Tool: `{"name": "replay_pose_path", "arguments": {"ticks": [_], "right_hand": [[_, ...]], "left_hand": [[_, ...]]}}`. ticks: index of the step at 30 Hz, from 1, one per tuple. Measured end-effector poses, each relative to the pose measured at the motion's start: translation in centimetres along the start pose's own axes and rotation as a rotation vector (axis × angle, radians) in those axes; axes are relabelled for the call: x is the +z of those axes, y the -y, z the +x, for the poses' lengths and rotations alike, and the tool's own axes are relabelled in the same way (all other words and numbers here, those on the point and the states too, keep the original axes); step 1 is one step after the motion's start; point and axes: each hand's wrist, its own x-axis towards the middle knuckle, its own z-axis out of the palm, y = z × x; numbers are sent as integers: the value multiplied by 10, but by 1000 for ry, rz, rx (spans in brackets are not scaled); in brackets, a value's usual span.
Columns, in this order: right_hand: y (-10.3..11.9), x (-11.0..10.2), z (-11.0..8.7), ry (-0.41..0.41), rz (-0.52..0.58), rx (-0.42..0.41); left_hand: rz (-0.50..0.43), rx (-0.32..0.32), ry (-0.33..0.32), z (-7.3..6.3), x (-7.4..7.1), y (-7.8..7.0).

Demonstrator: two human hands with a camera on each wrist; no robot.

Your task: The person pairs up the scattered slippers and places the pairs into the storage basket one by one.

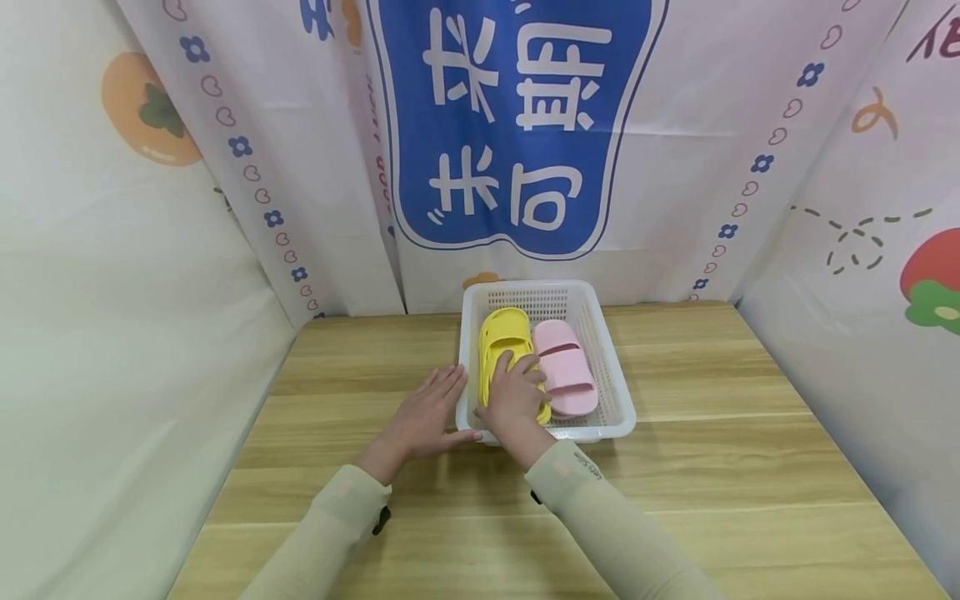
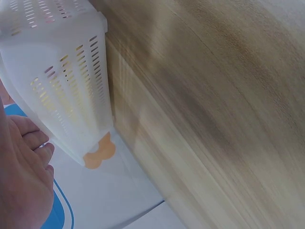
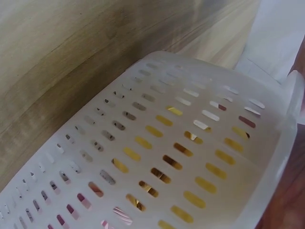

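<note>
In the head view, a yellow slipper (image 1: 506,325) lies toe-away in the left half of a white plastic basket (image 1: 617,392). Beside it on the right lies a pink slipper (image 1: 566,368). My right hand (image 1: 516,402) is over the heel half of the yellow slipper, its fingers spread on it and hiding part of it. Against the basket's left side and front left corner rests my left hand (image 1: 429,417), fingers straight. The left wrist view shows the left palm (image 2: 26,181) by the basket's rim. Through the basket's slots in the right wrist view, yellow and pink show.
The basket stands on a wooden table (image 1: 712,467) near its back edge. Printed white cloth (image 1: 322,167) hangs behind the table, close to the basket's far side, and white cloth walls flank both sides.
</note>
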Motion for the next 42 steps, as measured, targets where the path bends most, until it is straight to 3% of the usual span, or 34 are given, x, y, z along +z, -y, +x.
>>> {"name": "replay_pose_path", "arguments": {"ticks": [16,42], "right_hand": [[-1,-5,1,76,6,17],[-9,-10,6,20,70,-24]], "left_hand": [[-4,-6,-4,1,2,0],[8,-4,6,2,1,1]]}}
